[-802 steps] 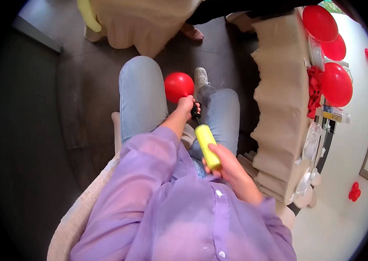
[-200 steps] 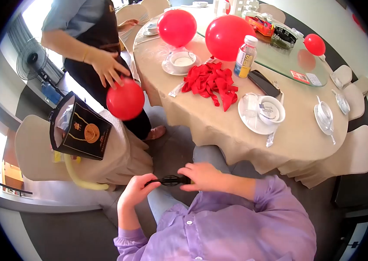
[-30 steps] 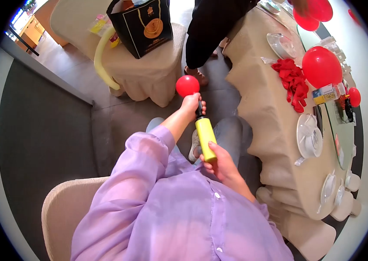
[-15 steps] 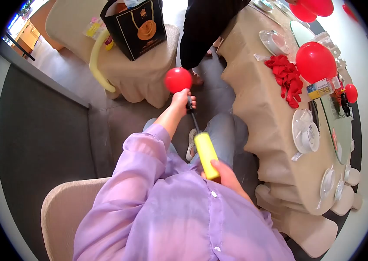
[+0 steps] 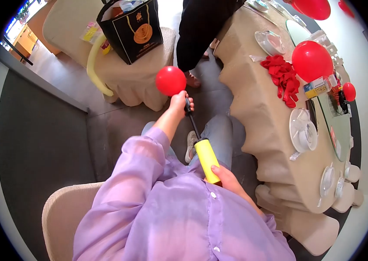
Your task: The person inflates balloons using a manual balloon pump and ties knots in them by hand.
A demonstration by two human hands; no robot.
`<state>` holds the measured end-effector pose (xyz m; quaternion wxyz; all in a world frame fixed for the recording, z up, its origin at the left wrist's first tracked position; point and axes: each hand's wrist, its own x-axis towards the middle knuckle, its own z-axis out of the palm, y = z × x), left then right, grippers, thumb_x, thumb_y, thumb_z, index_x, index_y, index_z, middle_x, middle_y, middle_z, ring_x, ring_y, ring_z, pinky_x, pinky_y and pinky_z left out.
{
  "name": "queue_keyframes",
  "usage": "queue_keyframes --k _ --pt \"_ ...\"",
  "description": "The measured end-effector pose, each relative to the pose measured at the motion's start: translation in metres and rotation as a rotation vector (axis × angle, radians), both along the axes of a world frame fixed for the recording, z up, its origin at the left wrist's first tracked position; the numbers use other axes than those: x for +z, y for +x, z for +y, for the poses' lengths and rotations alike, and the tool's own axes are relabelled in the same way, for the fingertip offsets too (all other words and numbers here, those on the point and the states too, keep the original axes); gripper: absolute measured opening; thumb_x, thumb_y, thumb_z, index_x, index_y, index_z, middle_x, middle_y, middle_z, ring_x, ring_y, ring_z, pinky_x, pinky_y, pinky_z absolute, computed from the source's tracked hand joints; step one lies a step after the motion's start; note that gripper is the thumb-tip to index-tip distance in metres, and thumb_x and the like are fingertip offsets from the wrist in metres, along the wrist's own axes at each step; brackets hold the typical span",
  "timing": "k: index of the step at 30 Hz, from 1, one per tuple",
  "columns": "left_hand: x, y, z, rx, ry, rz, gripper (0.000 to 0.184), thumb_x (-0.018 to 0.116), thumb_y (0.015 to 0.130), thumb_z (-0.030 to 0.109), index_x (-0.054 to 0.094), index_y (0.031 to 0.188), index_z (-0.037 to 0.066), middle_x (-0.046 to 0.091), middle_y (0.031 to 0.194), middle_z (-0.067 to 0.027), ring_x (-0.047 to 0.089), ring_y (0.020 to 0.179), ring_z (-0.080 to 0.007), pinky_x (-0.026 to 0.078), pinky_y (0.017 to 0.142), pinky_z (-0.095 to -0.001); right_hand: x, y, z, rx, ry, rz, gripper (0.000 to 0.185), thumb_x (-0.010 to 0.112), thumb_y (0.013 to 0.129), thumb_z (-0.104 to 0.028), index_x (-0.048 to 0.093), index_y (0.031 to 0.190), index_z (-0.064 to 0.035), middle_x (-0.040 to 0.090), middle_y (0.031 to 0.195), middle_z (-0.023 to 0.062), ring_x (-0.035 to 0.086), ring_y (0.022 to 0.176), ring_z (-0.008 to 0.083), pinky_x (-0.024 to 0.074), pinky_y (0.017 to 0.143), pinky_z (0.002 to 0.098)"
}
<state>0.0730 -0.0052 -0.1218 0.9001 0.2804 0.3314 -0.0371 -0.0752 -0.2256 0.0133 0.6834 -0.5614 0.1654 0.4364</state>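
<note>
My left hand [image 5: 179,104] is wrapped round the black handle end of a hand pump, with a round red balloon [image 5: 171,81] at its fingertips on the pump's end. A thin black rod runs from that end to the pump's yellow barrel [image 5: 208,160]. Around the lower part of the barrel my right hand [image 5: 227,178] is closed, its thumb on the side. The pump slants down to the right over my lap, its rod drawn out. Where the balloon meets the pump is hidden by my left fingers.
To the right, a cloth-covered table [image 5: 262,117] bears limp red balloons [image 5: 281,78], a large red balloon [image 5: 312,61], a bottle [image 5: 318,87] and wrapped dishes [image 5: 303,130]. A black bag [image 5: 134,35] and a long pale balloon [image 5: 92,71] rest on a chair ahead. A person's dark-clothed leg [image 5: 199,32] stands between.
Over the last second the balloon has grown larger and moved left with my left hand. My right hand and the barrel have moved down, and more of the rod shows.
</note>
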Motion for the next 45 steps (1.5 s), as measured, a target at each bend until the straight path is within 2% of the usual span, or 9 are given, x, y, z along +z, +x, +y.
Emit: queue_keyframes --k 5,10,19,24,28,30,37,42,45 --pt "0.021 -0.003 -0.024 -0.052 0.0 -0.103 0.013 0.041 0.081 0.02 0.038 0.074 0.01 0.044 0.056 -0.0076 0.043 0.042 -0.0192 0.036 0.037 -0.0321 -0.048 0.041 0.023 0.135 0.047 -0.16 0.027 0.049 0.084 -0.032 0.045 0.09 -0.0059 0.054 0.065 0.0062 0.039 0.039 0.007 0.0271 0.033 0.0194" --pt "0.035 0.003 0.004 -0.035 0.039 -0.021 0.01 0.042 0.079 0.018 0.038 0.073 0.011 0.044 0.056 -0.005 0.043 0.044 -0.016 0.036 0.038 -0.029 -0.001 0.019 0.009 0.147 0.078 -0.049 0.028 0.047 0.085 -0.032 0.044 0.091 -0.0053 0.055 0.067 0.0062 0.038 0.038 0.0061 0.0273 0.033 0.0195" --pt "0.034 -0.005 -0.018 -0.019 0.014 -0.11 0.013 0.043 0.08 0.02 0.039 0.073 0.01 0.046 0.057 -0.0066 0.043 0.043 -0.0175 0.037 0.039 -0.0299 -0.026 0.043 0.027 0.12 0.064 -0.162 0.027 0.045 0.085 -0.032 0.045 0.09 -0.0052 0.054 0.066 0.0085 0.036 0.037 0.0075 0.0283 0.034 0.0203" --pt "0.031 0.006 0.016 0.007 0.032 -0.029 0.009 0.042 0.077 0.016 0.039 0.072 0.01 0.045 0.058 -0.0059 0.044 0.045 -0.0163 0.036 0.039 -0.0294 0.006 0.013 -0.003 0.145 0.093 -0.01 0.027 0.046 0.085 -0.032 0.045 0.09 -0.005 0.054 0.067 0.0082 0.036 0.037 0.0076 0.029 0.034 0.0204" --pt "0.023 -0.004 -0.013 0.024 -0.046 -0.002 0.011 0.042 0.079 0.018 0.039 0.071 0.01 0.044 0.056 -0.0058 0.043 0.045 -0.0175 0.036 0.04 -0.0289 -0.005 0.005 -0.001 -0.048 0.084 0.002 0.028 0.046 0.085 -0.032 0.044 0.09 -0.0051 0.054 0.067 0.0081 0.036 0.036 0.0075 0.0293 0.034 0.0213" --pt "0.029 -0.011 -0.028 -0.023 -0.118 -0.063 0.012 0.042 0.079 0.018 0.039 0.071 0.01 0.044 0.056 -0.0056 0.043 0.044 -0.0172 0.036 0.039 -0.0286 -0.021 0.034 0.007 0.149 0.097 -0.087 0.028 0.045 0.086 -0.033 0.044 0.089 -0.0054 0.054 0.067 0.008 0.036 0.037 0.0074 0.0303 0.034 0.0218" --pt "0.026 -0.004 0.008 0.006 0.049 0.012 0.012 0.042 0.08 0.018 0.04 0.071 0.011 0.045 0.056 -0.0048 0.043 0.044 -0.0156 0.036 0.039 -0.0282 -0.004 0.009 0.002 0.193 0.095 -0.122 0.028 0.044 0.086 -0.033 0.046 0.089 -0.0047 0.055 0.068 0.0078 0.037 0.037 0.0069 0.0303 0.035 0.0207" --pt "0.012 -0.013 -0.014 0.043 -0.054 -0.005 0.015 0.041 0.082 0.02 0.039 0.072 0.01 0.044 0.056 -0.0067 0.043 0.045 -0.0178 0.036 0.04 -0.0286 -0.021 0.024 -0.004 0.137 0.119 0.02 0.028 0.043 0.086 -0.032 0.046 0.089 -0.0042 0.055 0.067 0.0077 0.037 0.036 0.0076 0.0301 0.033 0.021" --pt "0.025 -0.012 -0.019 -0.014 -0.013 -0.071 0.013 0.042 0.081 0.019 0.039 0.072 0.01 0.044 0.056 -0.0063 0.043 0.044 -0.017 0.037 0.039 -0.0295 -0.04 0.04 0.021 0.144 0.061 -0.188 0.028 0.043 0.086 -0.032 0.045 0.088 -0.0042 0.055 0.067 0.0078 0.036 0.036 0.0077 0.0302 0.033 0.0217"
